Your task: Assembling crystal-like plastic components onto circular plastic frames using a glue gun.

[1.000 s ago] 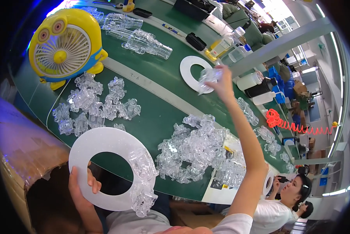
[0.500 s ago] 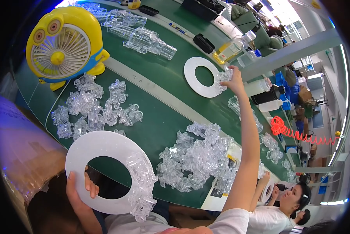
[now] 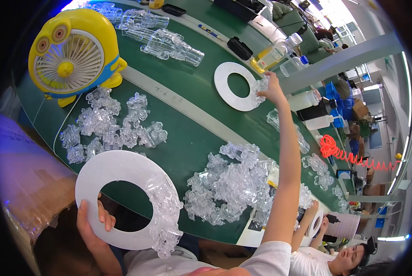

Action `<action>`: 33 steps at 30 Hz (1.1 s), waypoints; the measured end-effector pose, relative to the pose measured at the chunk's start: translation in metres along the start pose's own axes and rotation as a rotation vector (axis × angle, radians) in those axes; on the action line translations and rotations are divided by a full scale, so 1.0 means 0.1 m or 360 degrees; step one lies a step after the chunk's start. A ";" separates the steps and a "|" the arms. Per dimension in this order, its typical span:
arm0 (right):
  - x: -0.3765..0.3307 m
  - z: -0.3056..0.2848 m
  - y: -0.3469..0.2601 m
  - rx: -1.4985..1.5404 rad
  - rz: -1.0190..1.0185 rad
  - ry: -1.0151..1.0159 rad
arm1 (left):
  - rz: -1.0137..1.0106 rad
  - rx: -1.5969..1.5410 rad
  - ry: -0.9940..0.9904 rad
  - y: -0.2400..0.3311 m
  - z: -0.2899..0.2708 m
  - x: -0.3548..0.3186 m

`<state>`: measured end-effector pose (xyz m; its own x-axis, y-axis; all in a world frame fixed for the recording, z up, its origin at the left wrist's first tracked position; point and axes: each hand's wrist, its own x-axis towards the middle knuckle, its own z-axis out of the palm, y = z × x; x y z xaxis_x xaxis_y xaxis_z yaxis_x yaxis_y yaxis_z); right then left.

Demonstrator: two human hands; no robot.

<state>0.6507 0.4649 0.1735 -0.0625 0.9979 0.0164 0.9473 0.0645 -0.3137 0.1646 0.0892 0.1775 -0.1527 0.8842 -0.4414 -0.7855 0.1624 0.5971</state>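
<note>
My left hand point(image 3: 95, 223) grips the rim of a white flat ring point(image 3: 107, 172), thumb on its face and fingers through the hole. Several clear plastic parts point(image 3: 164, 216) sit along this ring's right side. My right arm stretches far out over the green table. At its end, my right hand point(image 3: 274, 89) closes on a clear plastic part point(image 3: 260, 87) at the right edge of a second white ring point(image 3: 222, 87), which lies on the table. My palm hides part of that piece. Between my arms lies a large heap of clear plastic parts point(image 3: 229, 188).
A yellow fan point(image 3: 72, 55) stands at the left, near a smaller group of clear parts point(image 3: 100, 119). Longer clear assemblies point(image 3: 169, 46) lie at the back. Bottles point(image 3: 275, 53) stand past the far ring. A red coiled hose point(image 3: 339, 149) hangs at right. A co-worker point(image 3: 321, 262) sits close by.
The view has shifted slightly. My right hand stays at the far ring's edge, and my left hand keeps its ring nearly still. The co-worker's head has moved lower.
</note>
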 end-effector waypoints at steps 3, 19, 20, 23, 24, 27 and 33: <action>0.00 -0.04 -0.08 -0.0084 -0.0021 -0.0037 | -0.0015 0.0004 -0.0073 -0.01 0.01 -0.02; -1.34 0.10 -1.63 -0.1025 -0.0501 -0.1420 | -0.0023 -0.0032 0.0003 0.04 -0.08 -0.16; -1.36 0.10 -1.64 -0.0991 -0.0557 -0.1393 | -0.0012 -0.0041 0.0007 0.05 -0.08 -0.17; -1.42 0.07 -1.69 -0.0964 -0.0534 -0.1460 | -0.0022 -0.0043 0.0030 0.05 -0.10 -0.19; -1.41 0.06 -1.66 -0.0969 -0.0536 -0.1454 | -0.0013 -0.0034 0.0014 0.05 -0.11 -0.19; -1.36 -0.03 -1.47 -0.0259 -0.0655 -0.1073 | -0.0006 -0.0021 -0.0018 0.06 -0.13 -0.18; -1.32 0.12 -1.27 0.0413 -0.0475 -0.0702 | 0.0008 -0.0024 -0.0010 0.07 -0.10 -0.16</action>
<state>0.5344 0.3254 0.2000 -0.4918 0.8373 -0.2389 0.7642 0.2836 -0.5793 0.1553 0.0713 0.1820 -0.1527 0.8878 -0.4341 -0.7937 0.1515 0.5891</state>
